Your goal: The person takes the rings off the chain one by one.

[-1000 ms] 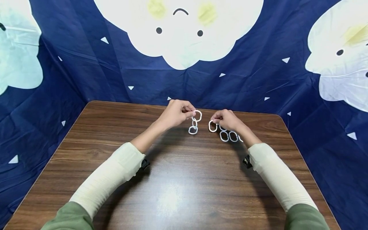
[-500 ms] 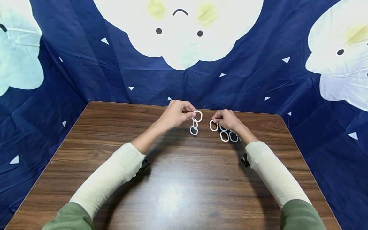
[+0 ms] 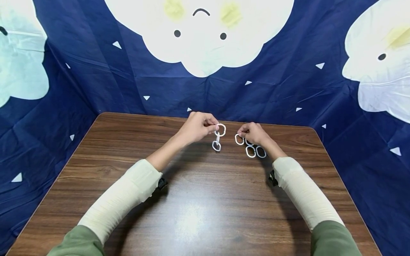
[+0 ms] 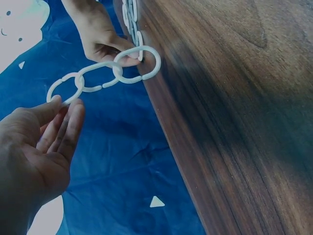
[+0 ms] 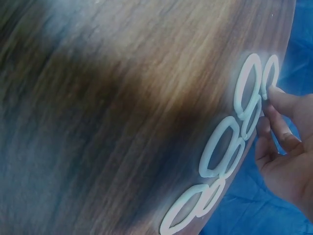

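My left hand (image 3: pixel 196 126) pinches the end of a short chain of three white plastic links (image 4: pixel 100 64) between thumb and fingertips. The other two links hang from the held one, above the far part of the table. To the right, my right hand (image 3: pixel 254 134) pinches a single white oval link (image 5: pixel 270 58) at one end with thumb and finger. Beside it several more white links (image 5: pixel 208 154) lie on the table in two rows. In the head view the hand and wrist hide some of them.
The brown wood-grain table (image 3: pixel 198 181) ends at a far edge just beyond both hands. A dark blue cloth (image 3: pixel 198 92) with white clouds and triangles hangs behind and at both sides.
My right hand has shifted slightly right with its link, and its forearm has come inward. The hanging links under my left hand have swung a little; that hand is nearly still.
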Motion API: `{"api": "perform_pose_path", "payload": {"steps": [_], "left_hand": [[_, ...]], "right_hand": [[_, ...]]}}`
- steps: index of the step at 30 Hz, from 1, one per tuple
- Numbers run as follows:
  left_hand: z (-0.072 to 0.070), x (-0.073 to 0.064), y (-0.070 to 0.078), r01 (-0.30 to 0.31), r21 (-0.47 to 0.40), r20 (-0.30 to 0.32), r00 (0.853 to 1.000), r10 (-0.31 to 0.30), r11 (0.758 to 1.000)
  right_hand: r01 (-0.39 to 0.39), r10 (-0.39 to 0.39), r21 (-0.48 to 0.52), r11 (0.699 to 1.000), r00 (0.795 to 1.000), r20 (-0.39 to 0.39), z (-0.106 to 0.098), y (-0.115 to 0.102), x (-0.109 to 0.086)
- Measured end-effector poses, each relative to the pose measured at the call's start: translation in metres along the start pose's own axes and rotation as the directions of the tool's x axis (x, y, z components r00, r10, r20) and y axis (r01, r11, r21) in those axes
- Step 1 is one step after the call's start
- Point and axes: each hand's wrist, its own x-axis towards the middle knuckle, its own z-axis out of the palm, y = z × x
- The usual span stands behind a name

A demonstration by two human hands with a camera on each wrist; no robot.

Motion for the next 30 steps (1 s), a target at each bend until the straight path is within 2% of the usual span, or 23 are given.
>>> {"api": "perform_pose_path", "payload": {"steps": [1, 2, 7, 15, 23, 24, 30], "left_hand": [[0.000, 0.000, 0.000, 0.000, -0.003, 0.001, 1.000, 0.000, 1.000], [0.000, 0.000, 0.000, -0.001, -0.004, 0.002, 1.000, 0.001, 1.000], [0.001, 0.001, 0.001, 0.001, -0.007, 0.007, 1.000, -0.001, 1.000], [0.001, 0.002, 0.002, -0.003, -0.015, 0.008, 1.000, 0.003, 1.000], [-0.001, 0.002, 0.004, 0.008, -0.016, 0.016, 1.000, -0.008, 1.000], [-0.001, 0.002, 0.004, 0.009, -0.016, 0.016, 1.000, -0.008, 1.000], [-0.002, 0.002, 0.003, 0.006, -0.008, 0.014, 1.000, -0.006, 1.000]], "right_hand": [[-0.003, 0.003, -0.006, 1.000, 1.000, 0.001, 0.000, 0.000, 0.000], [-0.029, 0.030, -0.033, 0.999, 1.000, 0.005, -0.003, -0.010, -0.003], [-0.049, 0.049, -0.066, 0.997, 0.999, 0.004, -0.002, -0.011, -0.003], [-0.080, 0.081, -0.052, 0.995, 0.997, 0.013, -0.003, -0.010, -0.006], [-0.064, 0.064, -0.023, 0.998, 0.998, 0.014, -0.004, -0.007, -0.005], [-0.046, 0.046, -0.013, 0.999, 0.999, 0.008, -0.001, 0.000, -0.002], [-0.033, 0.033, 0.013, 0.999, 0.999, 0.016, 0.000, 0.009, 0.003]]}}
